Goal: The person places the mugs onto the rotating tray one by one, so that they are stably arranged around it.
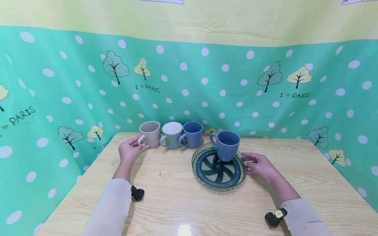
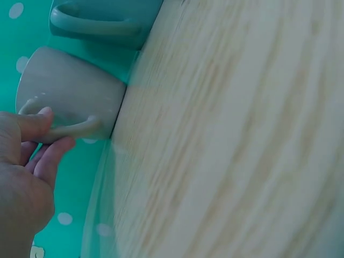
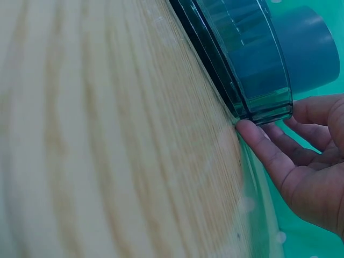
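A beige mug stands upright at the back left of the table. My left hand pinches its handle, thumb on one side and fingers on the other. On the right, a round clear green tray with a dark spoked pattern rests on the wood. One blue mug stands in it toward the back, handle to the left. My right hand holds the tray's right side; in the right wrist view one fingertip is at the base and another at the rim.
Beside the beige mug stand a grey-green mug with a white inside and another blue mug, close together in a row. Behind the wooden table hangs a green dotted cloth, right at the back edge.
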A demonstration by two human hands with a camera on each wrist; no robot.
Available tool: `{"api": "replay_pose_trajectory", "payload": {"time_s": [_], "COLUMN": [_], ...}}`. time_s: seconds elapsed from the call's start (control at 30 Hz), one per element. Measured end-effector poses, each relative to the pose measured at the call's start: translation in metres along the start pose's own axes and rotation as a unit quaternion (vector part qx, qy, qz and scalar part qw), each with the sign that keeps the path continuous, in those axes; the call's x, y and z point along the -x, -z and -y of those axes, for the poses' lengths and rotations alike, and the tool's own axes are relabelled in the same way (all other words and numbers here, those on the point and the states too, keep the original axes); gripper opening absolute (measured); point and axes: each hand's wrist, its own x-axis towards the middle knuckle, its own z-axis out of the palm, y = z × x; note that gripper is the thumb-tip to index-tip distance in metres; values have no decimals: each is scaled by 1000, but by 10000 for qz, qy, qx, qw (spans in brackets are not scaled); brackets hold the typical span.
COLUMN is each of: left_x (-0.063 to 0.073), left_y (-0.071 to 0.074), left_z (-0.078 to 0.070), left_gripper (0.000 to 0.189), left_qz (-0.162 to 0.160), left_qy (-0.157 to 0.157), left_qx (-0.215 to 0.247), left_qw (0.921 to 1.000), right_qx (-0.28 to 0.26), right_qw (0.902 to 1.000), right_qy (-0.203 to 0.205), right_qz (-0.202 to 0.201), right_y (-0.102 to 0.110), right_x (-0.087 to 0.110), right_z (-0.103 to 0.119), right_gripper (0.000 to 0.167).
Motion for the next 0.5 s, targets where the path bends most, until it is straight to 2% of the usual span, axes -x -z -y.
{"api": "replay_pose_trajectory", "payload": {"time_s": [0.2,0.5], "left_x": [4,11], "left_y": [-1,2], "left_z": [-2,-7], "left_gripper": [44,45], "left_qz": [-182,-251], "left_qy": [247,400], "left_qx": [348,450], "left_qw": [9989,9979], "right_qx": [20,-12], "right_qw": [10000,10000], "right_qy": [30,16], "right_qz": [-11,-30], "right_y": [0,0], "right_x": [0,0], "right_z": [-2,-2], "right_gripper": [48,48]}}
